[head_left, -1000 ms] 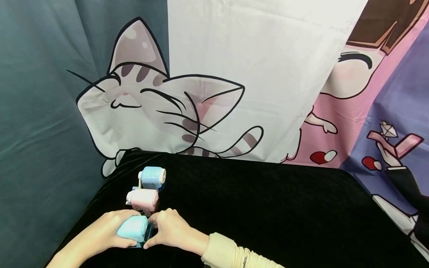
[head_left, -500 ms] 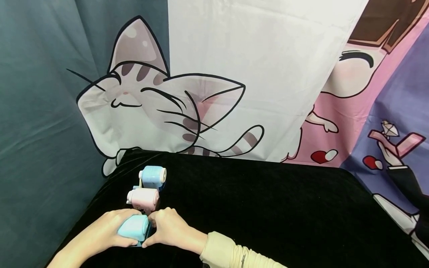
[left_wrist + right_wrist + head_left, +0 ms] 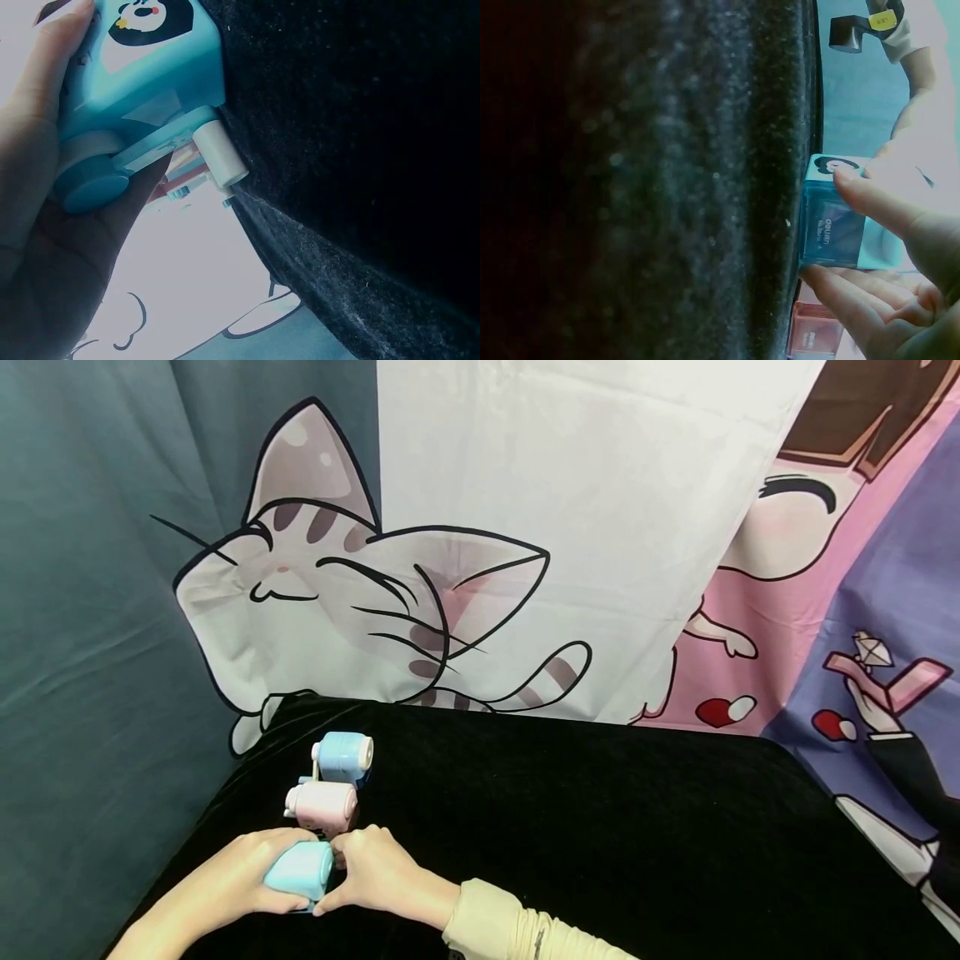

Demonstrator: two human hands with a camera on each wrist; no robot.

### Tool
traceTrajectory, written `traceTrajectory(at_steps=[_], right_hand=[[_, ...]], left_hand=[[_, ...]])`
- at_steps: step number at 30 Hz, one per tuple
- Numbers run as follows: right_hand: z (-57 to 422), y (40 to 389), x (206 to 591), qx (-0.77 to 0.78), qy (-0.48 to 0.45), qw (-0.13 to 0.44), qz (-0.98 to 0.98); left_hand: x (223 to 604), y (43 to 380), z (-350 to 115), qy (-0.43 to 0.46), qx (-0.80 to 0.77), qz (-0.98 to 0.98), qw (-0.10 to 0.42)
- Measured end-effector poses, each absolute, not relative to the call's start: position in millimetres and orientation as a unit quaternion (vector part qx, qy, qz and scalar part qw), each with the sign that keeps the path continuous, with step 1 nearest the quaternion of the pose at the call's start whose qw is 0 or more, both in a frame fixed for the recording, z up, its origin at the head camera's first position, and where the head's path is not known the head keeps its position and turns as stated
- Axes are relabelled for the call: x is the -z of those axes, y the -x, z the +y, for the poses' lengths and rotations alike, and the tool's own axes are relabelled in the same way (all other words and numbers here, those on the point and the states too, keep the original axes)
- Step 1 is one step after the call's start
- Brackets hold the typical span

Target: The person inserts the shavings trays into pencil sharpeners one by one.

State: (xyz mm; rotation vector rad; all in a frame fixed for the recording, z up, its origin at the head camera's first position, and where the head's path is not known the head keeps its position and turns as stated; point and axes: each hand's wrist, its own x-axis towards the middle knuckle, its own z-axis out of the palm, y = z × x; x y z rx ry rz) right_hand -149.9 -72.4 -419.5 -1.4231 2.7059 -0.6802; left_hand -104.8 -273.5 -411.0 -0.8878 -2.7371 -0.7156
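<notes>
A light blue crank pencil sharpener (image 3: pixel 300 870) stands on the black cloth at the lower left of the head view. My left hand (image 3: pixel 243 872) grips its body from the left, thumb on the near side. In the left wrist view its crank handle (image 3: pixel 221 154) has a white knob, and a cartoon face decorates the casing. My right hand (image 3: pixel 381 870) holds the opposite end between thumb and fingers. That end carries a translucent blue shavings drawer (image 3: pixel 831 232), framed by the right thumb and fingers in the right wrist view; it sits close against the body.
Just beyond the held one stands a pink pencil sharpener (image 3: pixel 322 804), and behind that a blue one (image 3: pixel 342 754), all in a row. Black velvety cloth (image 3: pixel 600 827) covers the table. Printed cat curtains (image 3: pixel 465 610) hang at its back edge.
My right hand has moved slightly left towards the sharpener, and less of the dark blue drawer sticks out from the body. My left hand stays in place.
</notes>
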Motion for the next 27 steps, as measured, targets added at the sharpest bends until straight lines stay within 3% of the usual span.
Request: traceTrajectory(at_steps=[8, 27], right_hand=[[-71.6, 149.3, 419.7, 0.213, 0.451, 0.005, 0.867], [-71.0, 149.9, 420.7, 0.201, 0.446, 0.021, 0.872]], left_hand=[[412.5, 104.1, -271.7, 0.304, 0.241, -0.916, 0.105], [410.5, 105.5, -274.4, 0.307, 0.233, -0.918, 0.09]])
